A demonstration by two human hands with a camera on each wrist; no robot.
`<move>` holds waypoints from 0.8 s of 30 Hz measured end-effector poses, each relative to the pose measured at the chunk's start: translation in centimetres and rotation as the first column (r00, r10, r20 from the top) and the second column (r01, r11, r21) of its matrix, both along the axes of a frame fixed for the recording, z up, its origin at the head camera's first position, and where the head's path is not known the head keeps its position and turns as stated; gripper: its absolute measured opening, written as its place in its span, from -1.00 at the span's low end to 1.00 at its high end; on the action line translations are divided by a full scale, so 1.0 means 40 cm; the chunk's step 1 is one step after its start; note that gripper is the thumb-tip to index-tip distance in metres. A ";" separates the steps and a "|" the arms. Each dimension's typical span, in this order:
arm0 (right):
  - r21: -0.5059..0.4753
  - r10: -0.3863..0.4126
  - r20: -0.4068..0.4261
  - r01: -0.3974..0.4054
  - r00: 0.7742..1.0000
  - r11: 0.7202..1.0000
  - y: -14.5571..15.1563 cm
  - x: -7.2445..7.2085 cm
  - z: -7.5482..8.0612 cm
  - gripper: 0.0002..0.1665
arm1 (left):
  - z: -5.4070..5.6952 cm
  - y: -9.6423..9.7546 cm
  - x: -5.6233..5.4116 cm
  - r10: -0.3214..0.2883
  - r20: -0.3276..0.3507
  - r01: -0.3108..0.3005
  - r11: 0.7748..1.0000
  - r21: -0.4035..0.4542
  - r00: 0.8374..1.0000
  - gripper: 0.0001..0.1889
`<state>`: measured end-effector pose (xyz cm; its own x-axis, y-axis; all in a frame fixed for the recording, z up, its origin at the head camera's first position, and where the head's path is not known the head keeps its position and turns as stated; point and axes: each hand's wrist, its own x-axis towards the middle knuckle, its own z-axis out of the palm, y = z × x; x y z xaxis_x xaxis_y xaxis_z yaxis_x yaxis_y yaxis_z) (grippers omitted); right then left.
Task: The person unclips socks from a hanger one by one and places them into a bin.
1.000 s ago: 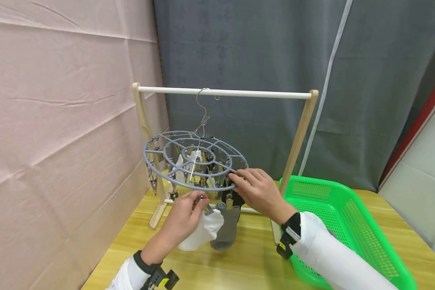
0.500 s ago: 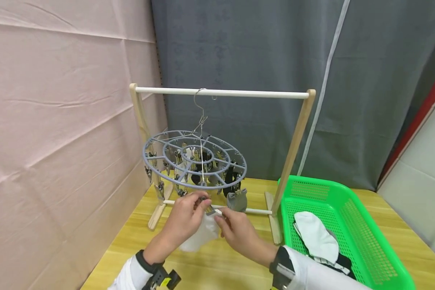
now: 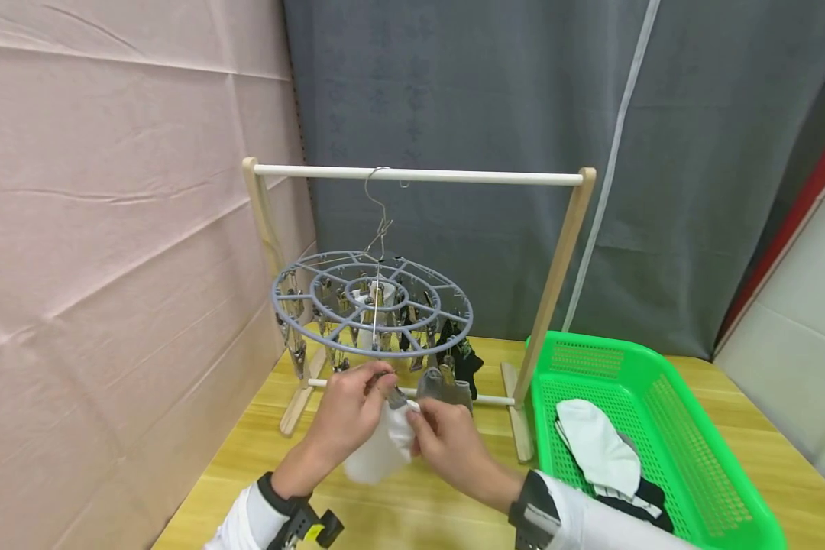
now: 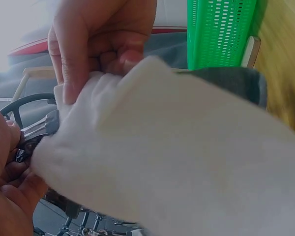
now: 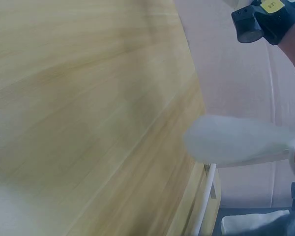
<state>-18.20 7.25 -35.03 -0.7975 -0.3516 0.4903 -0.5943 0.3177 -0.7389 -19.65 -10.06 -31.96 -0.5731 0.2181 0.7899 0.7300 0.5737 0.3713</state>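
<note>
Pinching a clip (image 3: 397, 397) in left hand (image 3: 349, 409), just below near edge of round hanger (image 3: 392, 354). Pinching cuff of white sock (image 3: 378, 454) in right hand (image 3: 450, 439). Hanging down between both hands, above near part of table (image 3: 227, 489), with cuff up at tips of the clip; cannot tell if clamped or only touching. Just beyond right hand, clipped at right side of round hanger: grey sock (image 3: 447, 391), with black sock (image 3: 466, 363) behind. Above, hooked over white rail (image 3: 481, 176) of wooden rack (image 3: 561, 260). At right on table, green basket (image 3: 694, 451), with second white sock (image 3: 594, 443) lying over black cloth (image 3: 653, 500) inside. At far side, grey curtain (image 3: 454, 92); along left, pink cloth (image 3: 110, 191)
</note>
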 end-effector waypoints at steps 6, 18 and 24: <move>0.042 0.046 -0.052 -0.044 0.998 0.998 0.012 0.016 -0.007 -0.77 | 0.001 -0.004 -0.006 -0.008 0.030 0.008 1.000 0.025 1.000 -0.92; -0.027 -0.022 -0.505 0.009 0.863 1.000 0.125 0.002 0.129 -0.82 | 0.006 -0.007 -0.004 0.006 0.096 -0.007 1.000 0.011 0.995 -0.93; -0.030 -0.182 -0.452 0.189 0.873 0.982 0.215 -0.021 0.196 -0.82 | 0.010 -0.006 -0.001 0.012 0.130 -0.013 1.000 0.008 0.991 -0.93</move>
<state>-19.02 15.85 -27.17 -0.5426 -0.2293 0.8081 -0.7908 0.4639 -0.3994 -19.70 -10.28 -31.55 -0.6737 0.2035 0.7104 0.6680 0.5788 0.4677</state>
